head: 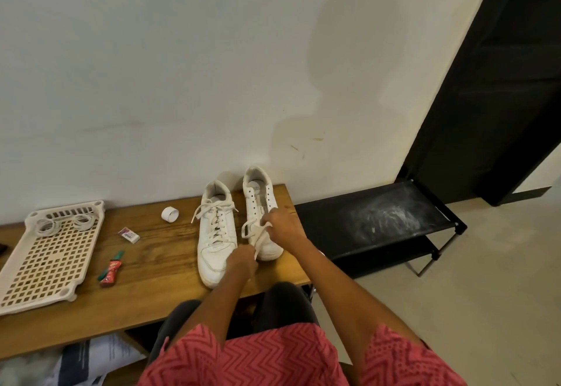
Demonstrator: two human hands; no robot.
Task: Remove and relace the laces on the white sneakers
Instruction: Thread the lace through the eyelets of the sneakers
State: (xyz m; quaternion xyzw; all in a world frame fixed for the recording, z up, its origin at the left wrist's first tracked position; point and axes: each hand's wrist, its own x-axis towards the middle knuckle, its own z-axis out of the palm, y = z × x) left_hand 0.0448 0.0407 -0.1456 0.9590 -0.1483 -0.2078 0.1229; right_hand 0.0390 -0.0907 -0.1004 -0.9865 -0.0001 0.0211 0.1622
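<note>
Two white sneakers stand side by side on the wooden table [158, 267], toes toward me. The left sneaker [216, 233] is fully laced, its lace ends lying loose. The right sneaker [260, 212] has bare eyelets near the ankle, and a white lace [254, 232] runs through its lower part. My right hand [283, 224] pinches the lace over the sneaker's front. Near the toes, my left hand [241, 261] pinches the other end of the same lace.
A beige perforated plastic tray [51, 261] with coiled laces lies at the table's left. A small white box [130, 235], a red and green tube [111, 270] and a white tape roll [170, 214] lie nearby. A black low rack [379, 221] stands to the right.
</note>
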